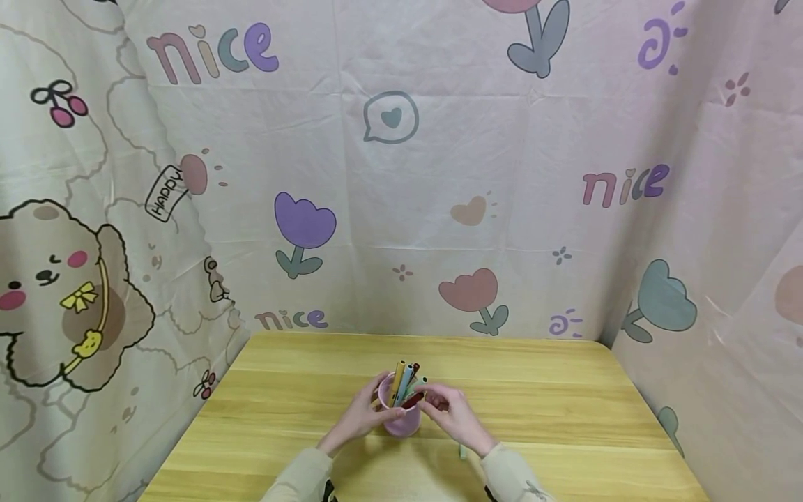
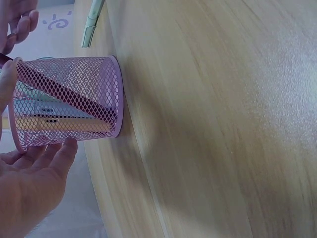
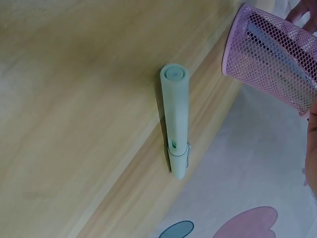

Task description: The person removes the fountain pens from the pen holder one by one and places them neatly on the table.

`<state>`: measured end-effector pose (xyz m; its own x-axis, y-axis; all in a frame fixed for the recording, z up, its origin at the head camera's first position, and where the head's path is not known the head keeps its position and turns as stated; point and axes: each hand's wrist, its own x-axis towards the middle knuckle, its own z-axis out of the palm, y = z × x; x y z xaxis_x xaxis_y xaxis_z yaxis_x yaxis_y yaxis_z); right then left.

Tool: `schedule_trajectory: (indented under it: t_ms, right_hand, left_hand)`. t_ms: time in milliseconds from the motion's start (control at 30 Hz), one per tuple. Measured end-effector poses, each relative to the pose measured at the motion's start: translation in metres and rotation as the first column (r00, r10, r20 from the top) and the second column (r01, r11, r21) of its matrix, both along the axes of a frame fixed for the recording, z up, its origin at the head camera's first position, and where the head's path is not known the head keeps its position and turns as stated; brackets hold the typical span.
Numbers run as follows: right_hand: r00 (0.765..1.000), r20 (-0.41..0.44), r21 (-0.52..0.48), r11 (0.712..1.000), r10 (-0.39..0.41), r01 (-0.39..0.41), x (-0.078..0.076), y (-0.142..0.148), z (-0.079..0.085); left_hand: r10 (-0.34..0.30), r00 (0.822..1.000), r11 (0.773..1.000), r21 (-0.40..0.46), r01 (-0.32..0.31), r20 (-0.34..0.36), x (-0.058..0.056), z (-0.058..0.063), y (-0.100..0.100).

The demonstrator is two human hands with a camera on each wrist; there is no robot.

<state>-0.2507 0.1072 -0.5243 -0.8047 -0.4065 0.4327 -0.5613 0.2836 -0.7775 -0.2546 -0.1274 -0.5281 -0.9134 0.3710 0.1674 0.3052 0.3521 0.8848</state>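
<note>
A pink mesh pen holder (image 1: 403, 425) stands upright on the table. My left hand (image 1: 364, 413) grips its rim and side, with the thumb in front and the fingers round the far side. Inside lean a yellow pen (image 1: 398, 376), a light blue pen (image 1: 405, 382) and other pens. At the rim, my right hand (image 1: 456, 417) pinches the upper end of a dark red pen (image 2: 64, 91), whose lower end slants down inside the mesh. A light green pen (image 3: 176, 111) lies on the table beside the holder, below my right wrist.
The wooden table (image 1: 282, 390) runs back to a printed cloth (image 1: 401, 209) that hangs behind it and at both sides. Pale sleeves (image 1: 301, 477) cover both forearms.
</note>
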Motion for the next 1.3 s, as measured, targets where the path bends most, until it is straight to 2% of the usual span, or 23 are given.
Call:
schedule_trajectory:
  t_ms: [133,367,533,1067,1200,1300]
  right_hand:
    - [1.0,0.007,0.028,1.0,-0.016,0.015,0.0,-0.001,0.003]
    - [0.992,-0.124,0.135,0.99,-0.029,0.046,0.0,-0.005,0.006]
    - [0.988,-0.15,0.176,0.983,-0.032,0.058,0.0,-0.007,0.007]
    - [0.994,-0.104,0.135,0.99,-0.018,0.032,0.004,-0.004,0.012]
    - [0.985,-0.169,0.112,0.992,-0.033,0.052,0.004,-0.003,0.013]
    - [0.965,-0.255,0.095,0.991,-0.063,0.09,0.004,-0.003,0.014]
  left_hand:
    - [-0.001,1.0,1.0,0.003,0.001,-0.002,0.0,-0.001,0.0]
    - [0.006,1.0,1.0,0.001,-0.006,0.015,0.0,-0.001,-0.001]
    - [0.021,1.0,0.999,-0.026,-0.021,0.012,0.0,-0.001,-0.001]
    - [-0.006,1.0,1.0,0.018,0.006,0.018,-0.001,-0.002,-0.001]
    - [-0.008,1.0,1.0,0.022,0.007,0.014,0.0,-0.001,-0.001]
    - [-0.009,1.0,1.0,0.028,0.008,0.013,0.001,0.0,-0.001]
